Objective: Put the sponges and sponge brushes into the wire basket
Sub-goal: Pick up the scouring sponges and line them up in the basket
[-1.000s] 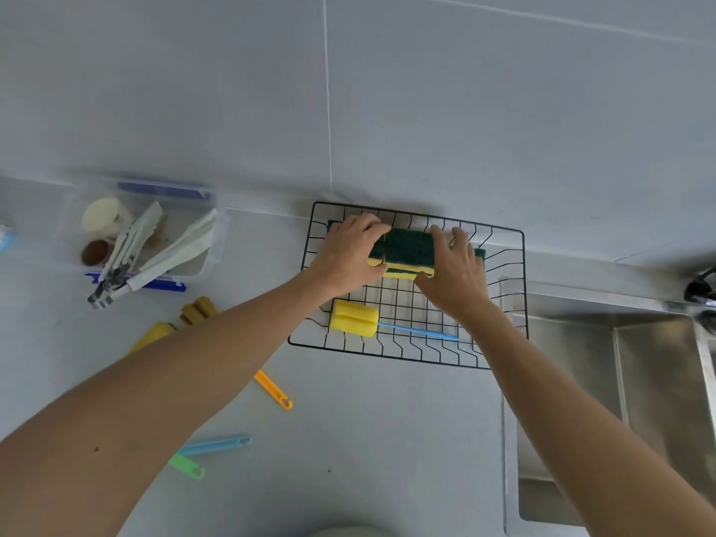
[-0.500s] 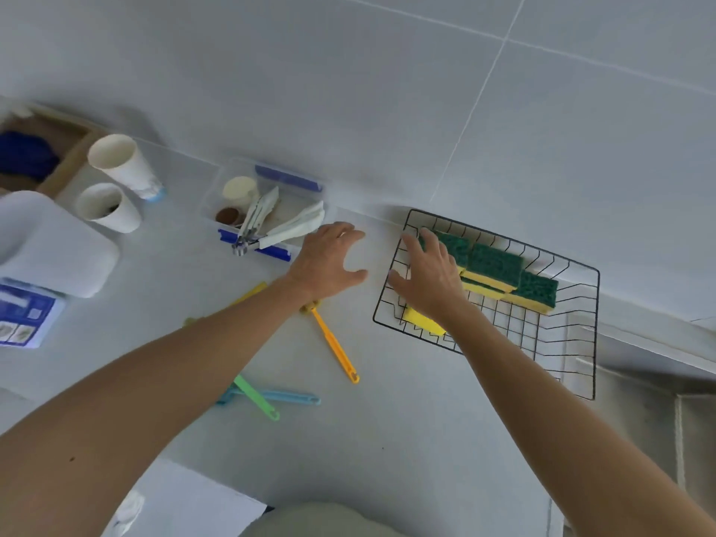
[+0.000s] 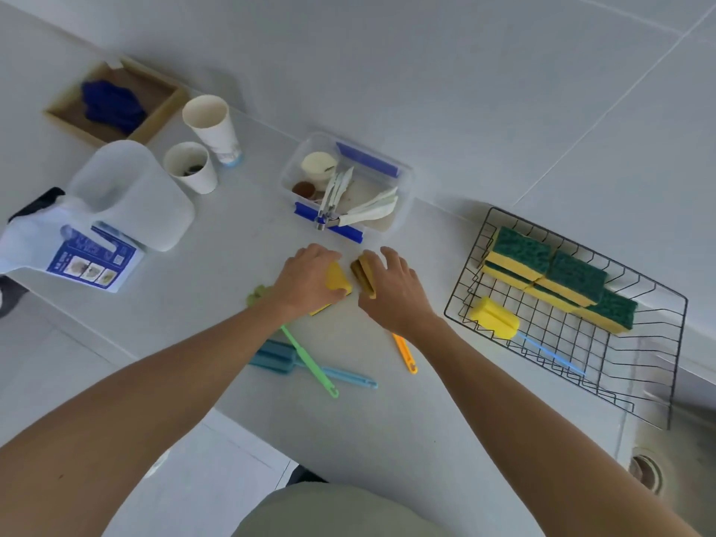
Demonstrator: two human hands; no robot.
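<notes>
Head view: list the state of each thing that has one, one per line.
Wire basket: holds scrub sponges and one brush.
Scrub sponges: stacked in basket.
Yellow sponge brush: lying in basket.
Left hand: closing on yellow sponge head.
Right hand: on brown sponge head.
Blue brush: on counter.
Green brush: across it.
Paper cups: upright.
Clear container: open.

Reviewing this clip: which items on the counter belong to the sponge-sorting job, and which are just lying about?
Part of the job:
black wire basket
green-and-yellow scrub sponges
yellow sponge brush with blue handle
yellow sponge head under left hand
brown-yellow sponge head under right hand
green-handled brush
blue sponge brush

Lying about:
two white paper cups
clear plastic tub
wooden tray
white jug
</notes>
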